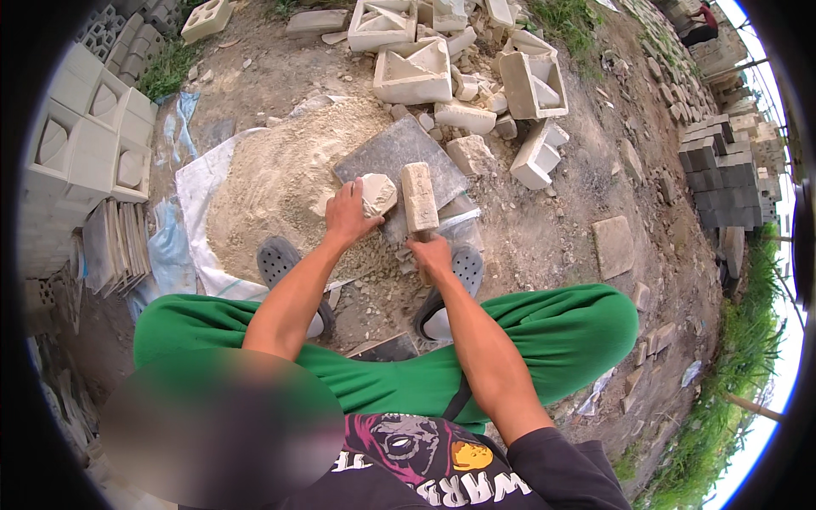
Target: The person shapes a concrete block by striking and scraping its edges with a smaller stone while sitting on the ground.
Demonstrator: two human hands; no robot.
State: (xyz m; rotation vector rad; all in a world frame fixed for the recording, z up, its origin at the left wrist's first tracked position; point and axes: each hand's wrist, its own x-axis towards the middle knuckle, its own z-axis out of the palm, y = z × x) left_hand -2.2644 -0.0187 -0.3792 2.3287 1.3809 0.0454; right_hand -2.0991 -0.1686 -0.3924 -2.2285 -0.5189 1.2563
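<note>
My left hand (pixel 347 214) is closed on the near-left side of a pale broken block chunk (pixel 379 194). The chunk is over a flat grey slab (pixel 378 153) on the ground. In my right hand (pixel 431 255) is the short handle of a mallet with a long, dust-coated, block-shaped head (pixel 418 197). The mallet head points away from me, just right of the chunk, with a small gap between them. A heap of pale crushed powder (pixel 272 183) lies left of the slab on a white sheet (pixel 191 200).
Broken pale blocks (pixel 414 72) and rubble lie beyond the slab. Moulded blocks (pixel 85 127) are stacked at left, above thin leaning boards (pixel 115 246). Grey blocks (pixel 722 178) stand at far right. My clog-covered feet (pixel 466 276) flank the work spot. A person (pixel 704 21) is far off.
</note>
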